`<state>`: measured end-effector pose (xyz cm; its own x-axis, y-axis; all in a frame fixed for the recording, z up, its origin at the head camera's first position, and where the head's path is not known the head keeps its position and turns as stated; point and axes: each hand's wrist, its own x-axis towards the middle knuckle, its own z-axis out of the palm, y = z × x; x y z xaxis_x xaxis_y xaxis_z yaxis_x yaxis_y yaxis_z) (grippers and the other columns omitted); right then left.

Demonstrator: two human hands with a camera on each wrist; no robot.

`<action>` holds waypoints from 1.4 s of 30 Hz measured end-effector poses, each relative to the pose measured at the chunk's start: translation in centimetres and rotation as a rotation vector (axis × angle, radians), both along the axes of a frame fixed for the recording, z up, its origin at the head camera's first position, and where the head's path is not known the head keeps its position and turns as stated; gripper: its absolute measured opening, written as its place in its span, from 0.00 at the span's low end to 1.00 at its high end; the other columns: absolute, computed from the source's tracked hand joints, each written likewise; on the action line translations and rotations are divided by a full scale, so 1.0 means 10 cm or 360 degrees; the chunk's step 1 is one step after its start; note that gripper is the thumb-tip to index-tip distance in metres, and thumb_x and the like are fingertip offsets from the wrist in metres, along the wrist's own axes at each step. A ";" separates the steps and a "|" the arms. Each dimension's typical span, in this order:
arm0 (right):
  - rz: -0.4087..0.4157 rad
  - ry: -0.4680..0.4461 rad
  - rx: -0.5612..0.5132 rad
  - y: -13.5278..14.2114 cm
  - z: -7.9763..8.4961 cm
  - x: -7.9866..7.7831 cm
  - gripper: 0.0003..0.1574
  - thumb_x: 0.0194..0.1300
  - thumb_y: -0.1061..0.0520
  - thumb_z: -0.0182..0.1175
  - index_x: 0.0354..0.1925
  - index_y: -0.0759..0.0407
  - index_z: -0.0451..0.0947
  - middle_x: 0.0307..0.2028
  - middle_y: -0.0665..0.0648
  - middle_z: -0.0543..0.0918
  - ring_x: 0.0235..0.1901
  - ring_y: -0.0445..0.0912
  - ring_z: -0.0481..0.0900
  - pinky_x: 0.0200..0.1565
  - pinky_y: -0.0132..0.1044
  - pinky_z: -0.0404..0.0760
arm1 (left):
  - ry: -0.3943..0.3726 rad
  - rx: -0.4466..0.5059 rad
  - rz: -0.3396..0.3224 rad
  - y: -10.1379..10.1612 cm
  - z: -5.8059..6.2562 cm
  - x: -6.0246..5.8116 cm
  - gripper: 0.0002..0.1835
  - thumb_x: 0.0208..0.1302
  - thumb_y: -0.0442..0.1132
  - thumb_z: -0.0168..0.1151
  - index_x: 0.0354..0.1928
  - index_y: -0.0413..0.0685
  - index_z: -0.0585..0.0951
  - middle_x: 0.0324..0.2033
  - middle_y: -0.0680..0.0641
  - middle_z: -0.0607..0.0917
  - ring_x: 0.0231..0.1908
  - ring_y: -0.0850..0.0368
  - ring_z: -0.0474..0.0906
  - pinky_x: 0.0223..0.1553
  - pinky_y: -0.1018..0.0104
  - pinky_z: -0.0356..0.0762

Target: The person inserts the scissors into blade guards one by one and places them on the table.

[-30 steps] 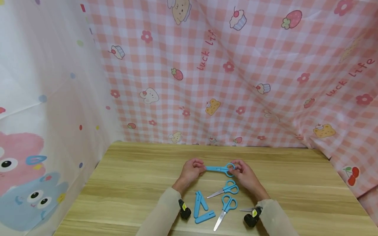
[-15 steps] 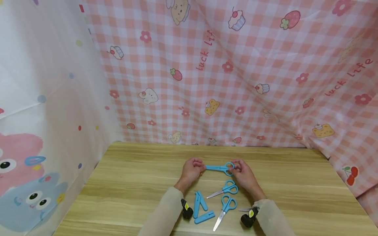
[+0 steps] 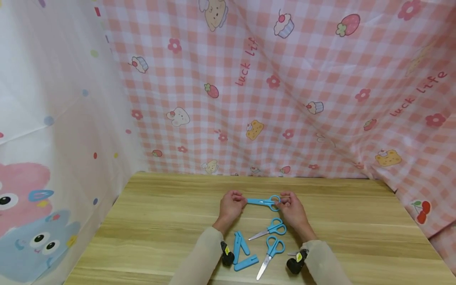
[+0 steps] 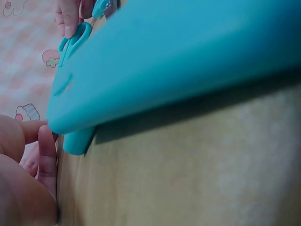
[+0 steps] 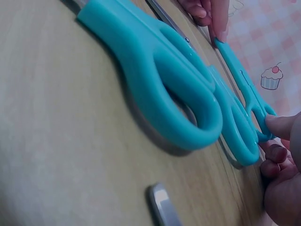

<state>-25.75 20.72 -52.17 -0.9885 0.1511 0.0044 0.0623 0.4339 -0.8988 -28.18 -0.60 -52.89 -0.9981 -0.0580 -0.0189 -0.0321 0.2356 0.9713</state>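
Observation:
Both hands hold one pair of blue-handled scissors (image 3: 263, 202) level, its blades inside a blue blade cover (image 5: 233, 63). My left hand (image 3: 231, 206) pinches the cover's closed tip. At the other end my right hand (image 3: 293, 211) grips the finger loops, its thumb pressing on them in the right wrist view. Nearer me lie two uncovered scissors, one (image 3: 274, 227) just below the held pair and one (image 3: 273, 247) closer to the front. Left of them are three loose blue covers: one upright in view (image 3: 236, 250), one leaning on it (image 3: 244, 244), one crosswise (image 3: 246, 263).
A metal blade tip (image 5: 162, 202) shows near my right wrist; the rest of it is hidden. The wooden table (image 3: 160, 213) runs back to a pink checked cloth (image 3: 228, 150). A white patterned cloth (image 3: 71, 118) hangs along the left side.
The wrists have come slightly closer together. Both hands keep their hold on the covered scissors, which barely move. The loose scissors and covers lie as before.

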 end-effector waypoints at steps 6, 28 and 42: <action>-0.0015 0.0019 0.0004 -0.01 0.02 0.01 0.21 0.66 0.64 0.63 0.54 0.68 0.69 0.38 0.64 0.81 0.28 0.41 0.70 0.30 0.29 0.68 | 0.0037 0.0012 0.0012 0.01 0.01 0.02 0.12 0.60 0.28 0.68 0.43 0.36 0.77 0.32 0.43 0.88 0.18 0.63 0.76 0.22 0.69 0.77; -0.0046 -0.0027 0.0052 -0.03 0.02 0.01 0.20 0.67 0.62 0.63 0.55 0.66 0.69 0.35 0.58 0.76 0.27 0.41 0.68 0.28 0.29 0.67 | 0.0001 0.0050 0.0036 0.01 0.02 0.02 0.13 0.58 0.27 0.69 0.44 0.36 0.77 0.32 0.43 0.88 0.20 0.61 0.78 0.23 0.69 0.78; -0.0048 -0.0044 0.0053 -0.02 0.01 0.01 0.23 0.67 0.61 0.62 0.57 0.66 0.70 0.36 0.58 0.78 0.29 0.43 0.69 0.29 0.29 0.68 | 0.0005 0.0021 0.0052 0.01 0.02 0.02 0.15 0.57 0.26 0.69 0.46 0.36 0.77 0.31 0.43 0.87 0.18 0.63 0.77 0.21 0.70 0.78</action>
